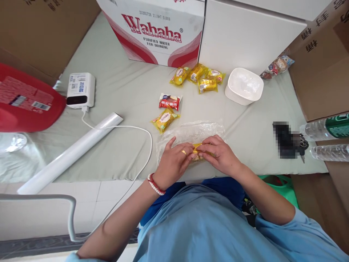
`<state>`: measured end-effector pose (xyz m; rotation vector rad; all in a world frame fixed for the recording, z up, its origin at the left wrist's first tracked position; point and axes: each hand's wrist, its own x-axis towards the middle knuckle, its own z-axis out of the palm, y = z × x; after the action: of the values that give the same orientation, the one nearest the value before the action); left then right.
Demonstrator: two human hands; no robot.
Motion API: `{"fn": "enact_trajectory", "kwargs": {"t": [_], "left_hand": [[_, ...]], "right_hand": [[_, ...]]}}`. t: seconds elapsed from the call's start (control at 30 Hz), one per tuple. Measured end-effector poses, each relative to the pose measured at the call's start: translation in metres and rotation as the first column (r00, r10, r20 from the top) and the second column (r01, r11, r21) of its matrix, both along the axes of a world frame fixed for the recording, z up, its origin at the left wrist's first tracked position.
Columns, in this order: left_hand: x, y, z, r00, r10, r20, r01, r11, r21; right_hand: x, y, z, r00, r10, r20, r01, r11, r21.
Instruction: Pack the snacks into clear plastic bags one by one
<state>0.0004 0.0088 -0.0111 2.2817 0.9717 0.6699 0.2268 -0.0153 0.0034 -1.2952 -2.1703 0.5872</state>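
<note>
Pinching a small yellow snack packet between both hands, I hold it just above the near edge of the tabletop, which is covered in a pale green cloth. My left hand has its fingers curled closed on the packet's left end, a ring on one of them and a red and white bracelet at the wrist. My right hand grips the right end, its fingers closed over the wrapper too. The packet sits over a clear plastic bag lying flat on the cloth, touching my hands.

Just beyond the bag lie a yellow packet and, touching it, a red packet. Farther back, near the far edge, is a cluster of four more yellow packets, and just beside them to the right a white square tub. A Wahaha water carton stands at the far edge.

Toward the left side lie a white roll and a white device with a white cable running toward the near edge. A red container lies at the left edge. Two clear bottles lie at the right edge, well apart from my hands.
</note>
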Motion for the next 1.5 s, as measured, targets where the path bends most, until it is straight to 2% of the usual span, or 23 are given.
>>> {"fn": "enact_trajectory", "kwargs": {"t": [0.1,0.17,0.33,0.47,0.63,0.77,1.03,1.13,1.23,1.3,1.37,1.43,1.5], "left_hand": [[-0.011,0.001,0.003,0.998,0.042,0.051,-0.033,0.986,-0.165],[-0.017,0.001,0.004,0.997,0.044,0.062,-0.029,0.975,-0.218],[-0.017,-0.001,0.001,0.998,-0.054,0.042,0.06,0.983,-0.171],[-0.013,-0.003,-0.001,0.996,-0.081,0.033,0.086,0.983,-0.163],[-0.009,-0.003,0.002,0.999,-0.049,0.018,0.052,0.976,-0.21],[-0.005,-0.003,-0.001,1.0,0.019,0.023,-0.014,0.979,-0.201],[-0.007,-0.003,-0.01,0.994,0.087,0.064,-0.078,0.987,-0.139],[-0.011,0.003,-0.014,0.981,0.196,0.017,-0.192,0.973,-0.131],[-0.017,0.009,-0.013,0.928,0.374,-0.007,-0.374,0.927,-0.04],[-0.021,0.007,-0.005,0.882,0.47,0.032,-0.471,0.874,0.119],[-0.02,-0.004,0.008,0.851,0.514,0.105,-0.518,0.793,0.32],[-0.015,-0.021,0.023,0.872,0.466,0.15,-0.478,0.743,0.468],[-0.006,-0.037,0.032,0.944,0.309,0.113,-0.324,0.813,0.485]], "right_hand": [[0.001,0.001,-0.007,0.998,-0.022,-0.055,0.018,0.997,-0.076],[0.003,0.0,-0.005,0.994,-0.049,-0.099,0.035,0.99,-0.138],[0.007,0.0,-0.001,0.959,-0.119,-0.258,0.026,0.94,-0.339],[0.009,0.001,-0.002,0.933,-0.139,-0.332,-0.009,0.913,-0.407],[0.007,-0.001,-0.005,0.958,-0.153,-0.242,0.059,0.933,-0.356],[0.003,-0.003,-0.007,0.972,-0.155,-0.174,0.1,0.953,-0.285],[0.001,-0.004,-0.013,0.978,-0.051,-0.204,0.015,0.985,-0.171],[-0.001,-0.005,-0.014,0.971,-0.075,-0.227,0.037,0.985,-0.17],[-0.002,-0.007,-0.015,0.966,-0.092,-0.24,0.049,0.982,-0.182],[-0.002,-0.007,-0.015,0.963,-0.107,-0.247,0.059,0.979,-0.195],[-0.003,-0.007,-0.015,0.961,-0.122,-0.249,0.069,0.975,-0.213],[-0.004,-0.007,-0.014,0.962,-0.131,-0.241,0.074,0.97,-0.231],[-0.006,-0.006,-0.013,0.963,-0.138,-0.231,0.08,0.966,-0.245]]}}
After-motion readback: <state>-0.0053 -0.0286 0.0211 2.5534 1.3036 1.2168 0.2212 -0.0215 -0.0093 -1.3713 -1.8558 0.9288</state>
